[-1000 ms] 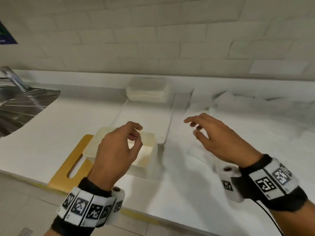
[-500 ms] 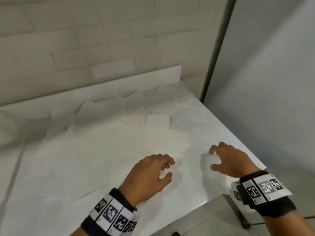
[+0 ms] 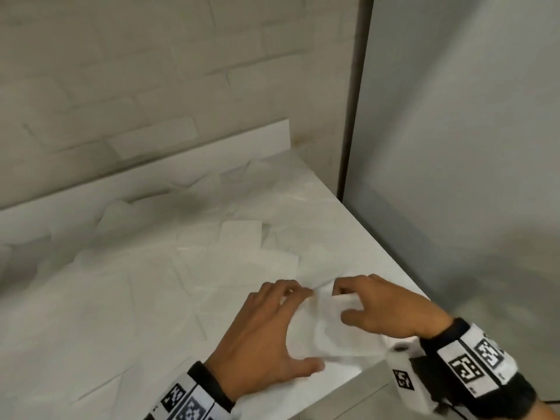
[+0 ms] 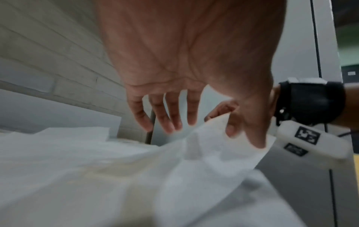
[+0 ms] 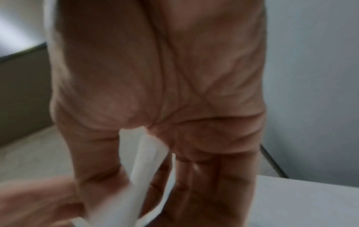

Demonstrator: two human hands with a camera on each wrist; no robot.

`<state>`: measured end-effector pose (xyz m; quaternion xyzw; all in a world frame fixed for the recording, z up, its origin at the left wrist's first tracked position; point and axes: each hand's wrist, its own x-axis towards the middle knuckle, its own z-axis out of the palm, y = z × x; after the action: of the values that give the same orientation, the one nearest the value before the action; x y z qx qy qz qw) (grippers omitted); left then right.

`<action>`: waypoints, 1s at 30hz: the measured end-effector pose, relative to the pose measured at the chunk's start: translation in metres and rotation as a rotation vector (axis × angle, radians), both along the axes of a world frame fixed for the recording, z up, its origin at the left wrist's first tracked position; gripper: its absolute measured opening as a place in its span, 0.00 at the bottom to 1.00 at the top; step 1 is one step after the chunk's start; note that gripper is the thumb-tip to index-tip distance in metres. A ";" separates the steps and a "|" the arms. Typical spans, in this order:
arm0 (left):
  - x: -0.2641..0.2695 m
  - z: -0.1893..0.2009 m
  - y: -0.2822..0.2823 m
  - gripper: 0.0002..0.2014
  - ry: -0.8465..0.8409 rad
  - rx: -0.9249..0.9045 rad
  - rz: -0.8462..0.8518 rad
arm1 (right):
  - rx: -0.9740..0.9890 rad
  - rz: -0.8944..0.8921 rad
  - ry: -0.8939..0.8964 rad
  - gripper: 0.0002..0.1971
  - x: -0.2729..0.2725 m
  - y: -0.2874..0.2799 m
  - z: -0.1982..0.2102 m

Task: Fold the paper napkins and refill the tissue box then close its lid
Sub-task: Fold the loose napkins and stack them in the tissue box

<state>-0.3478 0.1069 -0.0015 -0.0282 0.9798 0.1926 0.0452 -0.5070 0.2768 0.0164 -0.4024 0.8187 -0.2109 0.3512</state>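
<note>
At 9 o'clock many loose napkins cover the counter, their edges hard to separate. The left hand lies spread on one napkin near the counter's 5 o'clock corner. The right hand pinches its lifted edge; the fingertips are blurred.

Soft dim light, motion blur, wide-angle warping.

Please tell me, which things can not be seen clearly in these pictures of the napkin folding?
- Tissue box: outside every view.
- Napkin: its fold state; head view blurred, both hands cover its edges.
- Left hand: whether its fingers pinch or only press; left wrist view smeared.
- Right hand fingertips: right wrist view blurred, paper in front.
- Spread napkins: their number; white on white.
</note>
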 end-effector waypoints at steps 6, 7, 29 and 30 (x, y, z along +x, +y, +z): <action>-0.017 0.006 0.025 0.32 0.317 0.416 0.323 | -0.424 -0.268 -0.630 0.21 -0.014 -0.024 0.040; -0.017 0.006 0.019 0.24 0.390 0.518 0.441 | -0.451 -0.290 -0.706 0.24 -0.018 -0.029 0.039; 0.067 0.012 -0.098 0.16 0.447 1.464 1.306 | -0.195 0.157 -0.001 0.03 -0.014 -0.049 0.054; 0.063 0.010 -0.091 0.18 0.461 1.521 1.296 | -0.288 0.095 -0.077 0.05 -0.010 -0.053 0.067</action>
<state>-0.2852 0.0160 0.0082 -0.4782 0.3796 0.7512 -0.2511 -0.5169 0.2241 0.0836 -0.4784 0.7460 -0.3246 0.3304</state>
